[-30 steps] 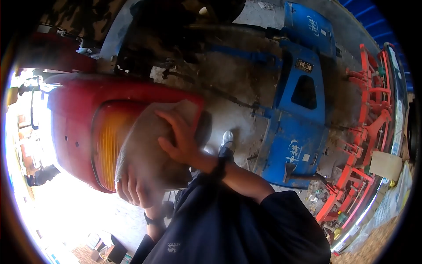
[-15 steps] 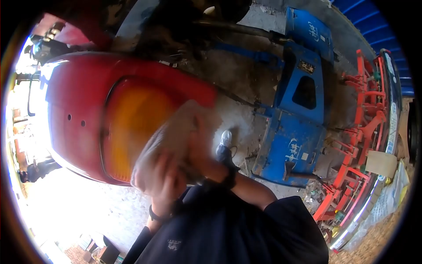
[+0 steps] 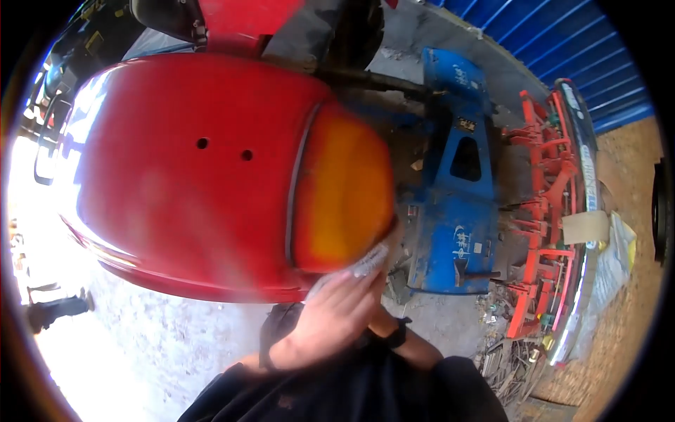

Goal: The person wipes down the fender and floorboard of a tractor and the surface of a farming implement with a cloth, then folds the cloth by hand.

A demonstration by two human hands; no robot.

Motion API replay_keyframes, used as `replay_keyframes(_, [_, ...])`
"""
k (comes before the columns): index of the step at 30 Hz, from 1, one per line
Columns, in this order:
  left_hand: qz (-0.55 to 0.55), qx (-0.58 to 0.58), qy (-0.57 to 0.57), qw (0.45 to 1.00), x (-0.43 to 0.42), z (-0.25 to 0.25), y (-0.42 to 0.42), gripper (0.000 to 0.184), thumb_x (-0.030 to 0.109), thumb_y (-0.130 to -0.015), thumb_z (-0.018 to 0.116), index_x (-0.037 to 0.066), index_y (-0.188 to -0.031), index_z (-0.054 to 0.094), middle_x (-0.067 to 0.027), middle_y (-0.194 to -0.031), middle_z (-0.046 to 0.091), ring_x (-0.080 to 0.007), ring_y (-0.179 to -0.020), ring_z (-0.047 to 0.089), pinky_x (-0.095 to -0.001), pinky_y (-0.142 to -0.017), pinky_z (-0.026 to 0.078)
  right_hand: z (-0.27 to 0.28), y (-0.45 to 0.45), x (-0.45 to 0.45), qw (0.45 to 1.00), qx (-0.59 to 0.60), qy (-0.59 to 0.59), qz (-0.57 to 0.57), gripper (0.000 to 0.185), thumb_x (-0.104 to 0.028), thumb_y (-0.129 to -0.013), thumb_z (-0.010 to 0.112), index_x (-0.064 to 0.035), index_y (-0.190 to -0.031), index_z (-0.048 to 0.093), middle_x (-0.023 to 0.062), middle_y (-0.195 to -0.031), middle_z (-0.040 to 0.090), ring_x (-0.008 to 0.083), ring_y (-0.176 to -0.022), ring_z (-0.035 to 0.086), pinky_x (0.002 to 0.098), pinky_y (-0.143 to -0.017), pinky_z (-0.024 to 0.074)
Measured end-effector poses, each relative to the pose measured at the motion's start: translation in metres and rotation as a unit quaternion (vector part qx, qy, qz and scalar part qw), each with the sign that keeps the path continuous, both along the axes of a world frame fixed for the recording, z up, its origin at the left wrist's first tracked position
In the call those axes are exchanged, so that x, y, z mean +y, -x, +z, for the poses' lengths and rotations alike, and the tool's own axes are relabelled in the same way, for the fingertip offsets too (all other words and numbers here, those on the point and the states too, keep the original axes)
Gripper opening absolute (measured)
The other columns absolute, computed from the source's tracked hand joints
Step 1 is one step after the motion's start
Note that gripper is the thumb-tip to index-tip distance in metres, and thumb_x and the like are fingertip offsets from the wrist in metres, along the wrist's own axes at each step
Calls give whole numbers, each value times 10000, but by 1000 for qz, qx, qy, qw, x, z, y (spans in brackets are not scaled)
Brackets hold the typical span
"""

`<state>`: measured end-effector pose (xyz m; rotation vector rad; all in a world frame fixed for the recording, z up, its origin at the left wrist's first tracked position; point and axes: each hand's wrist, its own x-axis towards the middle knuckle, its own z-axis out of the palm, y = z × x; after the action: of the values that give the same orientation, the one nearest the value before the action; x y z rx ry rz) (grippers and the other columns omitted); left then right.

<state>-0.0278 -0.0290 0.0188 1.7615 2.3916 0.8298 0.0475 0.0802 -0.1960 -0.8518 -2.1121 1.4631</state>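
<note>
A greyish cloth (image 3: 369,261) is bunched at the lower edge of the orange panel (image 3: 348,190) on a shiny red vehicle hood (image 3: 176,190). My left hand (image 3: 334,309) lies over the cloth with its fingers pressed together on it. Partly hidden behind it, my right hand (image 3: 382,320) is closed on the same cloth, its fingers blurred. Both hands are close together near my body, at the hood's corner. Two small dark holes show in the red surface.
Right of the hood stands a blue machine frame (image 3: 450,218) on the concrete floor. Beyond it are red metal implement parts (image 3: 541,211) and a plastic bag (image 3: 612,260). A blue corrugated wall (image 3: 548,42) is at the upper right. Another person's leg (image 3: 56,309) shows at far left.
The cloth was lifted and unfolded between both hands. It is now bunched lower and further right, against the hood's corner. The view has shifted, showing more of the red hood.
</note>
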Motion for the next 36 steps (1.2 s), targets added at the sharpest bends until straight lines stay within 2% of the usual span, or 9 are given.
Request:
replay_keyframes(5, [-18,-53,-44,997,-45,20,11,621,158,-763,693,-19,-1323,492,-213,-1308,522,-358,-1253,490,-472,-1102,347,55,4,-55,996,8,-91,0,527,-341,-1007,375,39,-1371,415,260,-1397,445,410,-1320,398,481,-1123,276])
replay_keyframes(10, [-39,-34,-83,995,-87,24,17,623,165,-761,690,-25,-1319,488,-228,-1258,525,-392,-1247,487,-498,-1101,341,161,35,-91,963,40,-257,76,505,-320,-986,407,38,-1338,455,257,-1373,469,404,-1310,409,494,-1120,278])
replay_keyframes(13, [23,-32,-97,995,-113,26,16,791,309,-778,759,-64,-1390,424,-324,-1353,435,-522,-1294,388,-617,-1102,269,221,61,-113,921,42,-352,161,492,-307,-972,427,38,-1319,478,255,-1359,484,400,-1304,416,502,-1118,280])
replay_keyframes(18, [206,30,-217,954,-143,48,48,806,210,-761,755,-9,-1444,387,-320,-1478,290,-519,-1386,252,-618,-1117,231,297,108,-146,854,7,-420,306,470,-286,-951,459,37,-1287,518,252,-1335,508,394,-1295,427,516,-1114,282])
replay_keyframes(24, [323,-14,-257,911,-169,34,70,771,194,-777,730,4,-1439,385,-257,-1461,370,-442,-1393,310,-505,-1142,272,261,157,-175,818,130,-528,187,423,-267,-882,510,22,-1179,596,186,-1234,590,324,-1199,500,498,-1067,325])
replay_keyframes(28, [247,55,-210,944,-161,28,56,796,240,-755,757,5,-1427,402,-281,-1409,391,-485,-1338,339,-553,-1119,284,239,131,-163,827,128,-532,128,401,-312,-885,552,-25,-1153,627,150,-1214,608,305,-1155,533,492,-1026,346])
replay_keyframes(30, [221,99,-178,954,-150,26,44,707,265,-768,736,1,-1367,468,-287,-1297,458,-494,-1256,420,-583,-1104,308,214,113,-155,858,65,-498,105,409,-343,-882,553,-50,-1155,638,161,-1203,609,327,-1155,533,518,-1018,341])
replay_keyframes(33, [162,127,-153,967,-135,1,31,721,302,-750,737,28,-1370,491,-265,-1226,495,-476,-1251,435,-569,-1145,269,185,88,-145,823,121,-556,-11,402,-362,-893,526,-93,-1168,644,218,-1194,601,370,-1151,522,542,-1008,341])
replay_keyframes(36, [122,157,-133,971,-124,-5,16,707,301,-768,710,26,-1375,476,-277,-1210,508,-467,-1240,454,-551,-1159,252,163,73,-129,833,82,-547,-18,425,-385,-893,531,-88,-1181,630,246,-1205,584,399,-1134,518,562,-973,369])
